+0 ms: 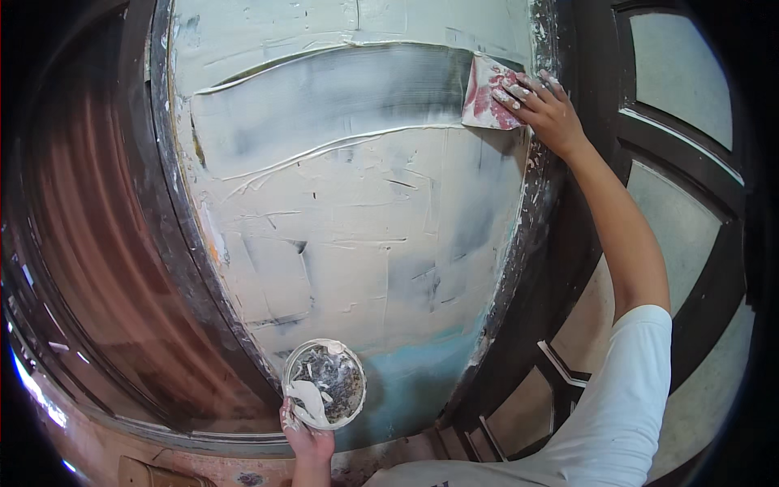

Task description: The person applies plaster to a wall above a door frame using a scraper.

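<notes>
My right hand [548, 109], its fingers smeared with white, presses a flat, squarish putty spreader [483, 91] against the wall panel [357, 268] near its upper right edge. Red shows through the white paste on the spreader. A wide, smooth, greyish band [341, 85] runs left from it across the panel, bordered by raised ridges of putty. Low in front of the panel, my left hand [308, 438] grips a round tub [362, 388] from its near side. Inside lie a thick lump of white putty [310, 400] and dark, smeared residue.
Dark, paint-spotted frames [182, 219] border the panel on both sides. A reddish-brown curtain-like surface [97, 203] is at the left. Dark wood framing with pale panes [682, 73] stands at the right, close to my right arm. Bluish-green paint [422, 365] shows low on the panel.
</notes>
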{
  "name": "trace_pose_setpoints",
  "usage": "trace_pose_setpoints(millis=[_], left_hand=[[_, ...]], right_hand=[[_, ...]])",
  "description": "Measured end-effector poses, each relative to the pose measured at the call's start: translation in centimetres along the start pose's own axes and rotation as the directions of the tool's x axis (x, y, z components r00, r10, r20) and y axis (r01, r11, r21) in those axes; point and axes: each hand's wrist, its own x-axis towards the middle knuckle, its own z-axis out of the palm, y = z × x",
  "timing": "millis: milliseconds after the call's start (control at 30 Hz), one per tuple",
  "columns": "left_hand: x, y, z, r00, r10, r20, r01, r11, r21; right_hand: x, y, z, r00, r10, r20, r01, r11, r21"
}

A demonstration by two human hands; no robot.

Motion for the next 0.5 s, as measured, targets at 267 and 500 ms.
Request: trace_pose_setpoints(millis=[267, 500], left_hand=[[-0.2, 2.3, 0.0, 1.000, -0.004, 0.028, 0.003, 0.999, 0.050], [0.7, 3.2, 0.1, 0.997, -0.071, 0.009, 0.070, 0.995, 0.066]], right_hand=[[-0.4, -1.1, -4.3, 0.817, 0.553, 0.165, -0.577, 0.770, 0.273], [2.2, 0.0, -5.4, 0.425, 0.819, 0.385, -0.868, 0.248, 0.429]])
